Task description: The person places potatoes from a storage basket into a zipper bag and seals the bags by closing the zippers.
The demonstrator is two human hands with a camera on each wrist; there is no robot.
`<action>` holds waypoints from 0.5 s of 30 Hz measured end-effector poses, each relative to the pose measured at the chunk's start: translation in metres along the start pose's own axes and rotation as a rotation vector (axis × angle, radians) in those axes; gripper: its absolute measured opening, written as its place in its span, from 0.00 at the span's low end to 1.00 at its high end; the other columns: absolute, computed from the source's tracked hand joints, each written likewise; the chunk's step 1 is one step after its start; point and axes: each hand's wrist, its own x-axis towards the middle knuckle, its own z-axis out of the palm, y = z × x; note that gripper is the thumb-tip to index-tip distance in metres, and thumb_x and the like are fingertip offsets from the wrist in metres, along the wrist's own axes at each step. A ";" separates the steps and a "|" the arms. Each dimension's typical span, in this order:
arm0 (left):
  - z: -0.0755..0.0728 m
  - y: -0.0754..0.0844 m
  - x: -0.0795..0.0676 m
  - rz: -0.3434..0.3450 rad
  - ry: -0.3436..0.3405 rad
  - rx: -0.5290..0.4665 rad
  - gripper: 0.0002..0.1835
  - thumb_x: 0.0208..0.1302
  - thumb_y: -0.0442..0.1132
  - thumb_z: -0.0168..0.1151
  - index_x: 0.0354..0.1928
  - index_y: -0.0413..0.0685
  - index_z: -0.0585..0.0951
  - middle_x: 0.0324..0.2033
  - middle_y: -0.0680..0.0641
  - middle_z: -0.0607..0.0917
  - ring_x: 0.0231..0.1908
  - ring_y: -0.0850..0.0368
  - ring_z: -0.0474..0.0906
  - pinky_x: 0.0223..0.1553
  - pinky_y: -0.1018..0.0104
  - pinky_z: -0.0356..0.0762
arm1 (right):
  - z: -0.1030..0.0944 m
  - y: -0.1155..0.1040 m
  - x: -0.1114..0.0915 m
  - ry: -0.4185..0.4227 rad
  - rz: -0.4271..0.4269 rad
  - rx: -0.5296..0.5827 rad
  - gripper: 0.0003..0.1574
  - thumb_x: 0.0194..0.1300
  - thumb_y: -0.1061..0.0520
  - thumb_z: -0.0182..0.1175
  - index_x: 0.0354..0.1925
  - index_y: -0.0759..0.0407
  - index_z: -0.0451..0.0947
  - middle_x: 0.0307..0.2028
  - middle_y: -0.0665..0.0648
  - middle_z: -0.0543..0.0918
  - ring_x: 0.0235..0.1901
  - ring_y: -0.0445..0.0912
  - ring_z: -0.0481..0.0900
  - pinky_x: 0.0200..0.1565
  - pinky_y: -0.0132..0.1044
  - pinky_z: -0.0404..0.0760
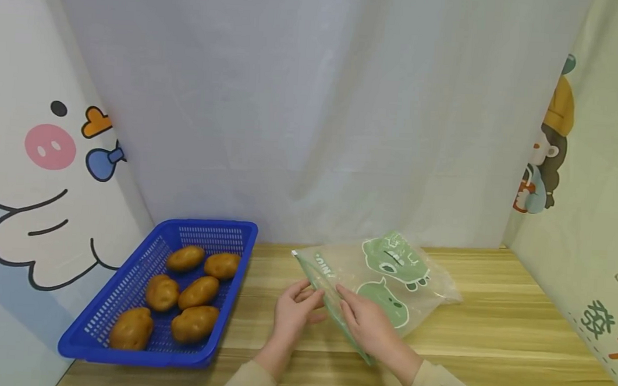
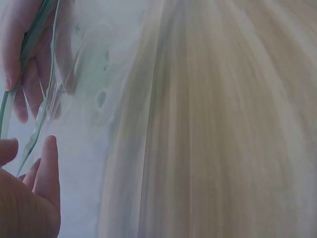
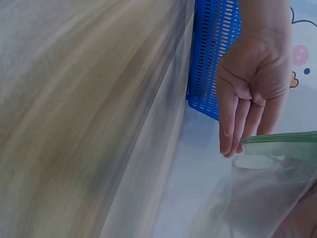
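A clear zip bag (image 1: 331,264) with green cartoon animals and a green zip strip lies slanted over the table, its mouth facing the person. My right hand (image 1: 367,324) grips the mouth edge, thumb on the near side of the strip and fingers beyond it in the left wrist view. The two green edges (image 2: 49,89) stand apart there. At the other part of the mouth is my left hand (image 1: 294,312), its fingers extended and loosely spread. In the right wrist view the left hand (image 3: 255,82) shows its palm, fingertips right at the strip's end (image 3: 277,140).
Left on the wooden table (image 1: 491,325) stands a blue plastic basket (image 1: 251,236) holding several potatoes (image 1: 194,324). A pale grey curtain (image 1: 292,110) hangs behind the table. Printed cartoon panels flank it, a white figure (image 1: 20,96) on the left one.
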 end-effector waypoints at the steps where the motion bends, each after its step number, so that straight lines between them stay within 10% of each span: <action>1: 0.001 0.000 0.001 -0.005 0.012 -0.008 0.28 0.65 0.33 0.66 0.64 0.28 0.71 0.44 0.34 0.85 0.37 0.48 0.86 0.34 0.58 0.86 | 0.000 0.000 0.000 0.002 0.002 0.001 0.22 0.74 0.62 0.52 0.63 0.68 0.74 0.56 0.67 0.80 0.54 0.62 0.80 0.56 0.55 0.76; 15: 0.013 0.020 0.011 0.066 0.128 -0.030 0.19 0.59 0.25 0.65 0.53 0.28 0.80 0.31 0.43 0.84 0.29 0.53 0.86 0.31 0.60 0.85 | -0.026 -0.005 0.004 0.202 -0.129 -0.100 0.20 0.71 0.66 0.56 0.59 0.71 0.76 0.47 0.67 0.85 0.44 0.58 0.85 0.46 0.51 0.83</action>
